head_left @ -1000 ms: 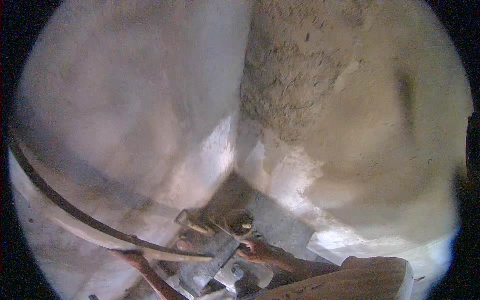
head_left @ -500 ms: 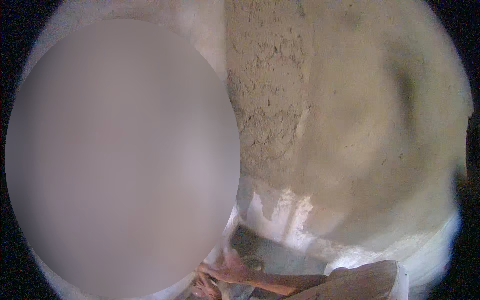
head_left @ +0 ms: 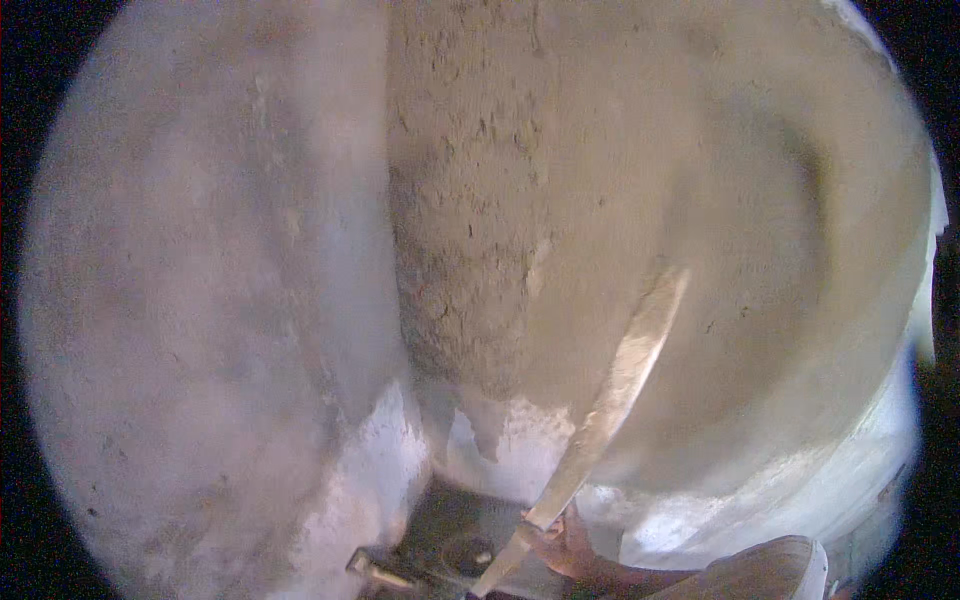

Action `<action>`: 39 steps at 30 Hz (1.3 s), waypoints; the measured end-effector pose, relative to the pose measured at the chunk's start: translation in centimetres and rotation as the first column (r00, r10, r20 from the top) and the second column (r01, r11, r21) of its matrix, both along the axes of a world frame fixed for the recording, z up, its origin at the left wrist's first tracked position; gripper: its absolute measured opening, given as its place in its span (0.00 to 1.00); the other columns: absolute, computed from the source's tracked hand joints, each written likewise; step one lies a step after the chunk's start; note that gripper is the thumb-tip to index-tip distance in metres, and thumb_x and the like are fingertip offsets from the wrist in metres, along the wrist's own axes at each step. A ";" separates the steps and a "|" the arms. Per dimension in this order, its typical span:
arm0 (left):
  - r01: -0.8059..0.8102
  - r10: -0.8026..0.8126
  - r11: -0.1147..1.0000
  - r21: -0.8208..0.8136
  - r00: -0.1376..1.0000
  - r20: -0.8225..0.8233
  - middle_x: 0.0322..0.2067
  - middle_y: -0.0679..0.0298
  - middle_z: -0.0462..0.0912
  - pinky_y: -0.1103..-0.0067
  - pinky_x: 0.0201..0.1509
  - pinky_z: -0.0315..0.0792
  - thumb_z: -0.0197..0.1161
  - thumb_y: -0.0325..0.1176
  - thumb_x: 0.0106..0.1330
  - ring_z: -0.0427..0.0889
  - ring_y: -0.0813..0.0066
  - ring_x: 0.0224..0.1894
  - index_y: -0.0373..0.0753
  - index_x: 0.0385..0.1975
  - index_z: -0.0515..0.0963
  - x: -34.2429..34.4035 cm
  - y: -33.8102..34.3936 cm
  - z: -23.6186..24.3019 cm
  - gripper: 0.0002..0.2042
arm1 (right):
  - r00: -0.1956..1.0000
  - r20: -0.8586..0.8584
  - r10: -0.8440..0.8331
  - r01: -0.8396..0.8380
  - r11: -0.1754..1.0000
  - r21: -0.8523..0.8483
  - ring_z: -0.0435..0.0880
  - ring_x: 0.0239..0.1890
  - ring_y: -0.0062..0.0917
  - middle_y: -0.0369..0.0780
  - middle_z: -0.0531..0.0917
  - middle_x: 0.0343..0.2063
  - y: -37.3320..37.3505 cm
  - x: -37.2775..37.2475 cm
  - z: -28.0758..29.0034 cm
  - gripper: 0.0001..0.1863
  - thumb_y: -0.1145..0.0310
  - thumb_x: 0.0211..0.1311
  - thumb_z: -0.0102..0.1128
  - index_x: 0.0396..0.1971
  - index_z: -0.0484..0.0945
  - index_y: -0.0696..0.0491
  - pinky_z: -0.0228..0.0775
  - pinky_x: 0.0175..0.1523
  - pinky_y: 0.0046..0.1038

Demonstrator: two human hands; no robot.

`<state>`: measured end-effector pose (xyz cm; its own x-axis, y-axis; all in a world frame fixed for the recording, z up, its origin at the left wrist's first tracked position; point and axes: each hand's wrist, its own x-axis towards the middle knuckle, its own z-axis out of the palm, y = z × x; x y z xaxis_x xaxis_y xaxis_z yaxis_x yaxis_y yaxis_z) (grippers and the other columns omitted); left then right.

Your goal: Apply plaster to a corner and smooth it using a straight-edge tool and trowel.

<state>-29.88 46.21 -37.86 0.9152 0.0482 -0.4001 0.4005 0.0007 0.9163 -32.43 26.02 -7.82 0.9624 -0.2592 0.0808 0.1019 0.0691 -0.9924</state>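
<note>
My right hand (head_left: 560, 542) comes in from the lower right in a light sleeve (head_left: 755, 572). Its fingers close round the lower part of a long, flat, pale straightedge (head_left: 622, 380). The straightedge slants up and to the right in front of the plastered wall (head_left: 740, 220); whether its upper end touches the wall I cannot tell. My left hand is out of view. Left of the straightedge's lower end, a T-shaped tool with a pale handle (head_left: 388, 573) lies low down, cut off by the picture's edge.
A greyer wall (head_left: 180, 300) meets the brown one in a vertical corner. Rough, pitted plaster (head_left: 470, 200) runs beside that corner. Pale bare patches (head_left: 525, 430) show along the wall's foot. A dark round thing (head_left: 466, 556) is on the grey floor (head_left: 440, 510).
The straightedge has come into view, raised in my right hand. Earlier, hands were low near the middle. The view has shifted, and the blurred patch over its left side is gone.
</note>
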 end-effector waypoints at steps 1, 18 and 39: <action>-0.009 0.008 0.999 -0.035 1.000 -0.017 0.54 0.47 0.68 0.62 0.48 0.68 0.43 0.65 0.68 0.71 0.53 0.50 0.36 0.58 0.66 -0.9 -0.3 -1.0 0.36 | 0.999 -0.040 0.008 -0.008 1.000 0.005 0.80 0.47 0.29 0.44 0.77 0.45 -0.6 -0.3 -0.9 0.37 0.74 0.57 0.67 0.60 0.53 0.57 0.77 0.51 0.33; -0.338 0.131 0.834 -0.437 0.889 -0.438 0.46 0.51 0.73 0.64 0.43 0.69 0.44 0.68 0.66 0.73 0.57 0.43 0.36 0.50 0.71 -5.2 -17.7 -7.8 0.36 | 0.909 0.160 -0.386 0.417 0.809 -0.414 0.83 0.46 0.48 0.56 0.80 0.47 -22.8 -4.5 20.0 0.28 0.59 0.70 0.43 0.65 0.59 0.58 0.78 0.52 0.45; -0.539 0.459 0.815 -0.215 0.825 -0.329 0.36 0.55 0.79 0.66 0.36 0.70 0.45 0.71 0.63 0.76 0.63 0.34 0.36 0.41 0.77 2.3 -32.3 6.1 0.37 | 0.586 0.322 -0.744 0.757 0.361 -0.545 0.82 0.46 0.34 0.46 0.82 0.45 -58.3 -19.9 -1.4 0.33 0.75 0.53 0.69 0.59 0.68 0.64 0.78 0.50 0.35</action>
<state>-27.56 13.89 -31.74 0.6617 0.3178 -0.6791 0.4852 0.5090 0.7110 -52.38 -32.24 -9.25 0.3914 -0.7638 0.5132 -0.1745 -0.6092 -0.7736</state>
